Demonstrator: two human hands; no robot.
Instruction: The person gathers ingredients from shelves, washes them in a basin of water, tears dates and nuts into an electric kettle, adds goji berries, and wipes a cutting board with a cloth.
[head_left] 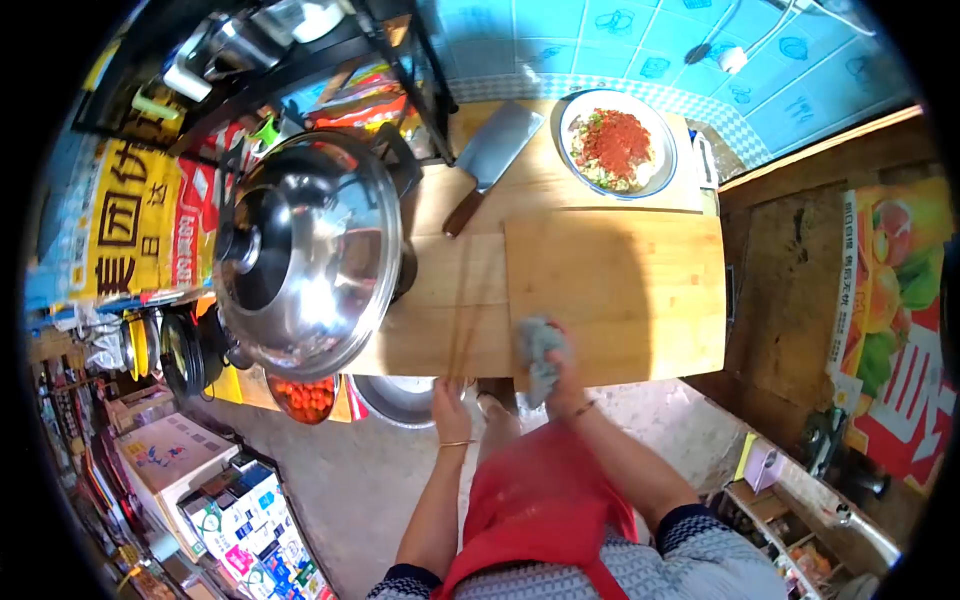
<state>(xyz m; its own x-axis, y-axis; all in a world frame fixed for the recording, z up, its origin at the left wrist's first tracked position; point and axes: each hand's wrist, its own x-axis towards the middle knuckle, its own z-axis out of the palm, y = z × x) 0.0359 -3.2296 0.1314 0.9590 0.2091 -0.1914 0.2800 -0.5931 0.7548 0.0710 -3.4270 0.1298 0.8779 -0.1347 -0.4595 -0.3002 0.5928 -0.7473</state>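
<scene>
My left hand point(450, 410) is closed round the lower end of a pair of long wooden chopsticks point(466, 320), blurred by motion, which point away from me over the counter. My right hand point(568, 388) grips a crumpled grey-blue cloth point(541, 350) at the near left edge of a wooden cutting board point(620, 290). Behind the board, a white plate point(668, 180) holds food topped with red chopped seasoning point(614, 142). A cleaver point(500, 145) with a wooden handle lies left of the plate, its blade toward the wall.
A large steel pot lid point(340, 260) stands left of the chopsticks, with a black rack point(425, 75) behind it. Below the counter's near edge are a bowl of red tomato-like pieces point(302, 398) and a metal basin point(395, 402). Blue tiles point(570, 30) cover the back wall.
</scene>
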